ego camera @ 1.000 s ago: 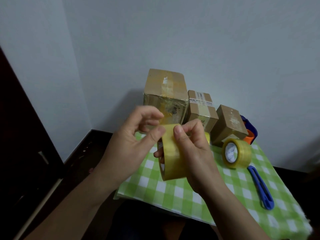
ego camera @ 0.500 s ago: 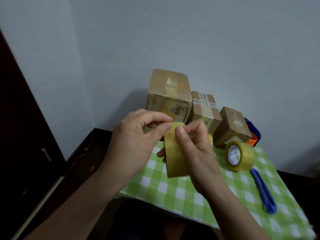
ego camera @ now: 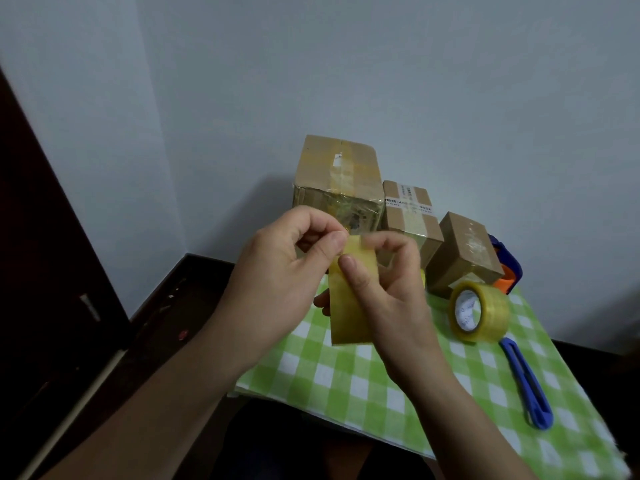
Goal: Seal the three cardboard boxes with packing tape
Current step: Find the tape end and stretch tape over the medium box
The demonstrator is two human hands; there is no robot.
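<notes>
The left hand (ego camera: 277, 271) pinches the top edge of the roll (ego camera: 346, 320) between thumb (ego camera: 329, 247) and forefinger, its other fingers curled in. The right hand (ego camera: 391, 299) grips the roll, thumb pressed flat on its yellow outer face and fingers curled behind. The roll is held on edge in the air over the left half of the cloth (ego camera: 346, 382), whose green checks show uncovered from there to the near edge. Along the far edge, by the wall, stand the big box (ego camera: 337, 174) with yellowed tape across its top, the mid box (ego camera: 412, 216) with a strip and label, and the small box (ego camera: 464, 251). A spare roll (ego camera: 479, 311) stands just before the small box. A blue knife (ego camera: 526, 386) lies towards the right edge.
</notes>
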